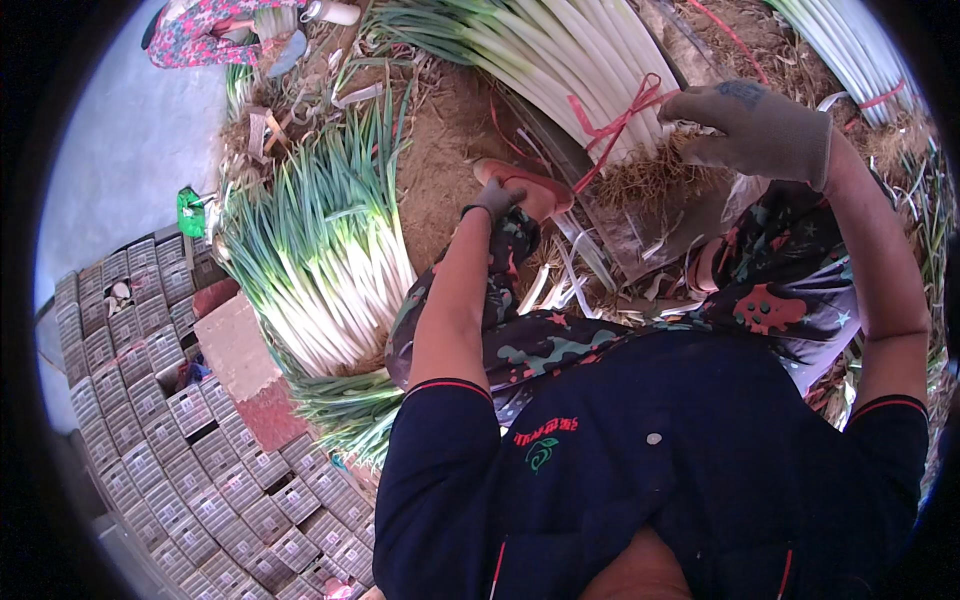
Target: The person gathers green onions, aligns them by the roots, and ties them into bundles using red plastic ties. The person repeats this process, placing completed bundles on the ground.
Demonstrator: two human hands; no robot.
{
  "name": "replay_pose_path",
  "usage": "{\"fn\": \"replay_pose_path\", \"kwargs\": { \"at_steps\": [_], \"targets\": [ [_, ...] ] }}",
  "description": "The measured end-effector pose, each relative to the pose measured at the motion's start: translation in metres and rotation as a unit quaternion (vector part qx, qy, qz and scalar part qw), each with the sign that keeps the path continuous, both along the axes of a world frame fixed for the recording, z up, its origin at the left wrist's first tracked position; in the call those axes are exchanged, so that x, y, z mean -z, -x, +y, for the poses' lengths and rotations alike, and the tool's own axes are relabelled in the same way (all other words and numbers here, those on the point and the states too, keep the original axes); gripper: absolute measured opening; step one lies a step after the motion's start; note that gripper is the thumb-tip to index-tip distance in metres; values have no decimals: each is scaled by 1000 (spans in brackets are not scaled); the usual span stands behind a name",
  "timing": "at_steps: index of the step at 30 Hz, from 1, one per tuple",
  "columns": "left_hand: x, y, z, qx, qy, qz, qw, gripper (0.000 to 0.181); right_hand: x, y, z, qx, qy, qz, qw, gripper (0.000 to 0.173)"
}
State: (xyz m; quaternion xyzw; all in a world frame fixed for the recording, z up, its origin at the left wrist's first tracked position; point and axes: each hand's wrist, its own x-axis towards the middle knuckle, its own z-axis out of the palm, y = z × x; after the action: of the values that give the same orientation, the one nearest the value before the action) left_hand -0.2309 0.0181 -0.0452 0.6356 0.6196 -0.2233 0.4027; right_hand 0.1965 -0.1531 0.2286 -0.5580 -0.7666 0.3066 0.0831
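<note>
A large bundle of green onions (570, 67), probably leeks or scallions, lies before me with its roots (652, 180) towards me. Red plastic twine (616, 129), tied in a bow, rings its white stalks. Just right of the root end is my right hand (750, 131) in a grey-brown glove. Its thumb and forefinger are apart, and the fingertips come close to a loose twine end. My left hand (501, 199), also gloved, rests at the orange shoe (534, 187) on my left foot; its fingers are partly hidden. Under the tied roots lies a flat board (637, 244).
Loose green onions (322, 262) are heaped at my left, beside stacked, wrapped blocks (217, 480). Another tied bundle (862, 60) is at upper right. A person in a floral sleeve (202, 37) works at upper left. Trimmed leaves (559, 289) litter the soil by my feet.
</note>
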Motion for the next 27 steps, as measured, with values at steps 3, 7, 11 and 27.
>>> {"fn": "replay_pose_path", "kwargs": {
  "at_steps": [3, 7, 11, 27],
  "targets": [
    [3, 8, 1, 43, -25, -38, 998, 90, 1, 0, 0, 8, 7, -2, 1000, 42],
    [7, 22, 12, 57, 39, -83, 994, 87, 2, -3, -2, 20, -5, 7, 1000, 41],
    [35, 31, 15, -3, 12, -55, 998, 84, 4, 1, -2, 17, -48, 47, 998, 39],
    [0, 0, 2, -6, -22, -30, 999, 88, -2, 0, 2, 13, -19, 24, 999, 41]
  ]
}}
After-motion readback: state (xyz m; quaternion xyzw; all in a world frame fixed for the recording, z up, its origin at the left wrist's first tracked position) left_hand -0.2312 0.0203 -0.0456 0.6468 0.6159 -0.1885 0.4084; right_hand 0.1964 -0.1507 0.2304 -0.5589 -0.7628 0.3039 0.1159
